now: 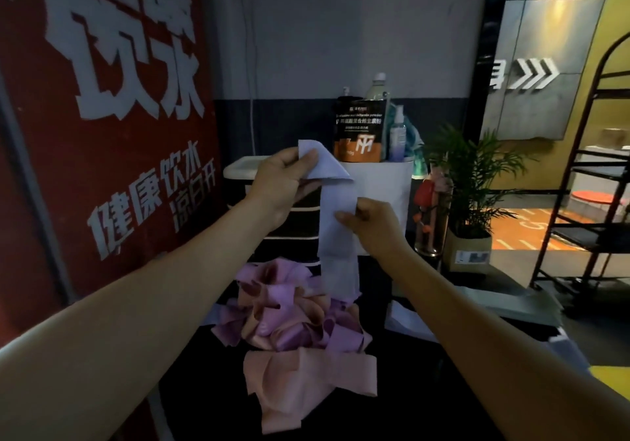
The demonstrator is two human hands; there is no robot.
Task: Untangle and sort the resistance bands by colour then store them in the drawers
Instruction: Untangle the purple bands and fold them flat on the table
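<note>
Lavender band (335, 212) stretched up in front of the drawer unit (300, 215), its top end folded over and pinched by the left hand (283, 181) with thumb on top, while the right hand (371, 222) pinches its edge lower down between thumb and fingers. Its tail drops straight into the tangled pile of purple and peach bands (300, 321), heaped on the dark surface just below the drawer unit, with a pouch (359, 130) and spray bottle (397, 134) standing on top of that unit.

red sign (102, 117) left | potted plant (472, 181) right | spray bottle (397, 135) | black pouch (361, 130)
</note>
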